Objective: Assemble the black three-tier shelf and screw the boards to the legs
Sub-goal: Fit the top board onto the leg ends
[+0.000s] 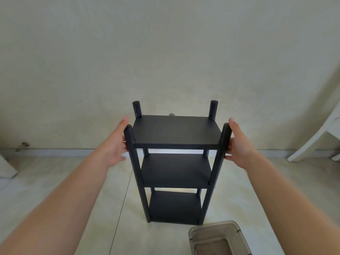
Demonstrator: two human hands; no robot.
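- Left hand (117,146): fingers relaxed and straight, palm against the near left leg (131,144), likely to steady it.
- Black three-tier shelf (176,133) stands upright on the tiled floor (110,208), all three boards fitted.
- Right hand (237,144): fingers loosely extended, touching the near right leg (224,138), bracing that side.

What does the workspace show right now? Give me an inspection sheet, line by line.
Surface: pale tiled floor.
Job's things: black three-tier shelf upright, three boards between four legs.
Clutter: clear plastic tray near the shelf's foot.
Grippers: left hand and right hand flank the top of the near legs, fingers mostly straight; contact unclear.
Cables: nothing seen.
Surroundings: beige wall; white furniture piece at right; small metal fitting at left.
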